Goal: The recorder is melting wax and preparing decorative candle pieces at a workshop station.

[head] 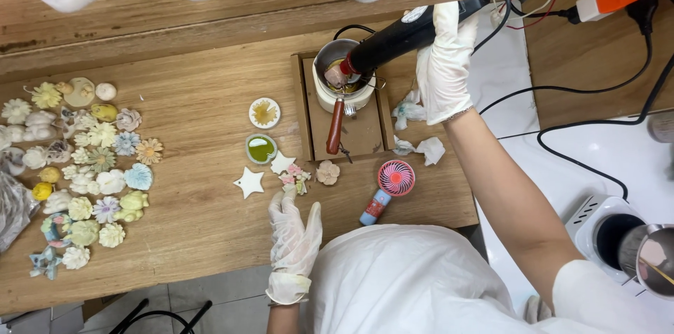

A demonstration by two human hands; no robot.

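My right hand (445,67), in a white glove, grips a black heat gun (404,33) whose nozzle points into a small metal pot (335,61) with a red-brown handle. The pot sits on a white base atop a wooden tray (365,134). My left hand (293,232), also gloved, rests flat on the wooden table (196,221) with fingers apart, fingertips close to a small cluster of flower casts (295,177). Beside them lie two white star casts (250,182) and a beige flower (327,172).
Many pastel flower casts (91,165) cover the table's left side. A round green mould (260,148) and a white round mould (265,113) sit near the tray. A pink handheld fan (387,186), crumpled tissues (421,148), black cables and a white appliance (604,232) are to the right.
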